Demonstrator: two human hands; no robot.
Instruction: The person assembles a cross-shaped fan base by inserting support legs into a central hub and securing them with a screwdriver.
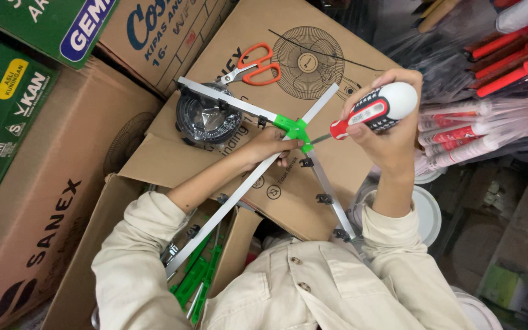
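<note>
**Metal cross frame held and screwed at its green joint**

Metal cross frame (258, 177), made of flat silver bars that meet at a green plastic joint (294, 129), lies over a brown cardboard box (300, 67) with a fan drawing on it. The left hand (271, 146) grasps the frame just beside the green joint, fingers curled around the bar. The right hand (386, 122) is clenched around a screwdriver (371, 111) with a red, white and black handle; its thin shaft points left and its tip touches the green joint. So the joint sits between the two hands, close to both.

On the same box, near the upper bar, a black round part wrapped in clear plastic (208, 116) lies under the bar's end, and orange-handled scissors (252, 67) lie a little above. More cardboard boxes (38, 201) stand at the left, some green, some brown. An open box (215, 244) below the arms holds green plastic parts (194, 278). At the right, many long red and white tools in clear packs (490, 116) hang or lie in rows. No desk is visible; the boxes serve as the work surface.

Both arms wear cream sleeves (135, 256). The left forearm reaches up diagonally from the lower left; the right forearm rises almost straight, wrist bent toward the joint.
</note>
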